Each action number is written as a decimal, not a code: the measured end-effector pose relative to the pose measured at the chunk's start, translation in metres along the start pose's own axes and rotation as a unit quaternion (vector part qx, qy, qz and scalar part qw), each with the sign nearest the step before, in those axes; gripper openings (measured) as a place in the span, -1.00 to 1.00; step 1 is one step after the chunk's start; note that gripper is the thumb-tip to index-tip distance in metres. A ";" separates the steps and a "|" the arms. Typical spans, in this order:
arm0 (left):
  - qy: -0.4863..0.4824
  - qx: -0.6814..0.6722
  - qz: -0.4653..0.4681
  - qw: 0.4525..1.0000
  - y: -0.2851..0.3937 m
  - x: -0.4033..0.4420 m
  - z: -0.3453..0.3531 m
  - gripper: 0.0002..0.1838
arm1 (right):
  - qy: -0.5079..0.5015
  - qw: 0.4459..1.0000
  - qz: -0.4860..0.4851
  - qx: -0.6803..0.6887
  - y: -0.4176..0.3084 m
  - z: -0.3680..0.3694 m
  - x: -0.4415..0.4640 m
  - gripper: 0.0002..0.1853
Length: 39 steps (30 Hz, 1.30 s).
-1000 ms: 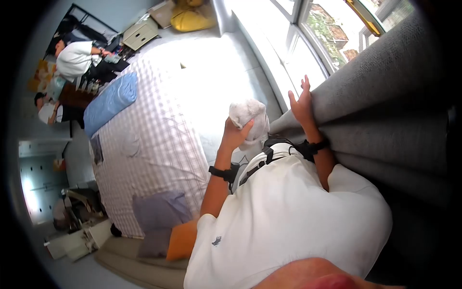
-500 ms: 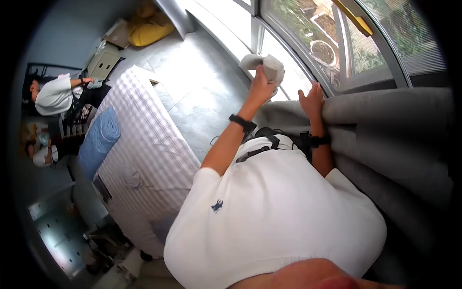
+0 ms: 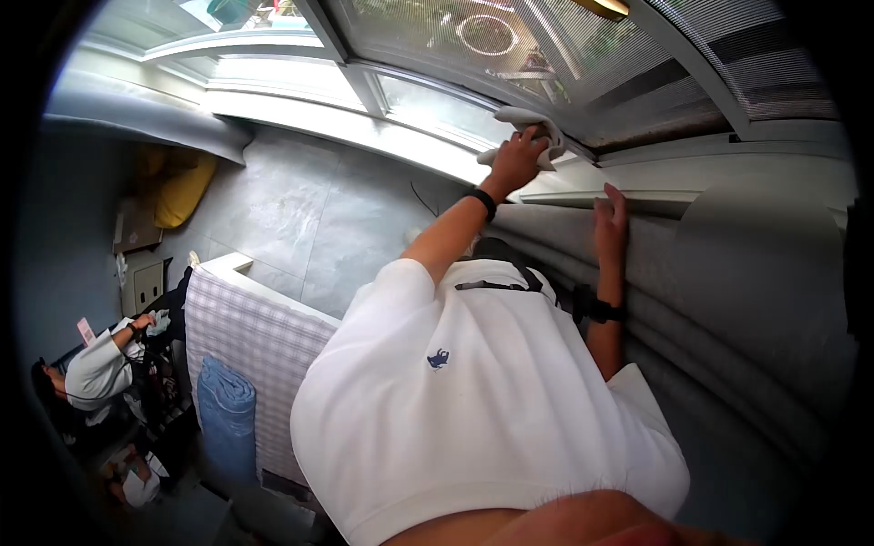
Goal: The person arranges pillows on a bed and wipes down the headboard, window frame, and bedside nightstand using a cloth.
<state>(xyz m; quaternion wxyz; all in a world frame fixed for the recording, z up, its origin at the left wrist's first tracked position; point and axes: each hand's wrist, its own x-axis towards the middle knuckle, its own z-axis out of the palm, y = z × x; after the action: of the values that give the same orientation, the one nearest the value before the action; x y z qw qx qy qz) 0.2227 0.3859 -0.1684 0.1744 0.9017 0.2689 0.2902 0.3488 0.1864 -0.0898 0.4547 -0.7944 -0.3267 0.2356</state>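
Note:
In the head view, my left hand (image 3: 517, 164) is closed on a pale grey cloth (image 3: 519, 116) at the lower corner of the window frame (image 3: 364, 86). Parts of the cloth stick out on both sides of the fingers. A dark band sits on that wrist. My right hand (image 3: 612, 218) is lower and to the right, beside the grey curtain (image 3: 728, 250), just below the white sill (image 3: 628, 173). Its fingers point up toward the sill and look stretched out, with nothing seen in them. Whether it touches the curtain, I cannot tell.
A bed with a checked sheet (image 3: 246, 314) stands at left, a folded blue blanket (image 3: 228, 409) on it. Beyond the bed sits a person in a white shirt (image 3: 100, 369), and another person (image 3: 141, 482) is lower down. A yellow bag (image 3: 182, 191) lies by the far wall.
The view has turned toward the window. My left hand has brought the cloth over to the frame's lower corner, with the palm turned down. My right hand stays by the curtain.

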 end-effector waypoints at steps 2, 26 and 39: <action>0.012 0.044 0.036 0.998 0.009 -0.015 -0.014 -0.54 | 0.016 0.976 -0.054 0.209 -0.027 -0.044 -0.042 -0.60; -0.016 -0.018 0.083 0.996 0.218 -0.111 0.016 -0.41 | 0.463 0.420 -0.776 -0.080 -0.168 -0.307 -0.319 -0.72; -0.066 0.078 0.084 0.991 0.167 -0.102 0.000 -0.52 | 0.655 0.399 -0.604 -0.217 -0.130 -0.330 -0.300 -0.79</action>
<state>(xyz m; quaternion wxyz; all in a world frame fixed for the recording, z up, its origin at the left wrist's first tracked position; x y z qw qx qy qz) 0.2163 0.1933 -0.1340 0.0964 0.9489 0.2024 0.2222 0.3281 -0.1723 0.2045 0.3650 -0.3727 -0.3634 -0.7719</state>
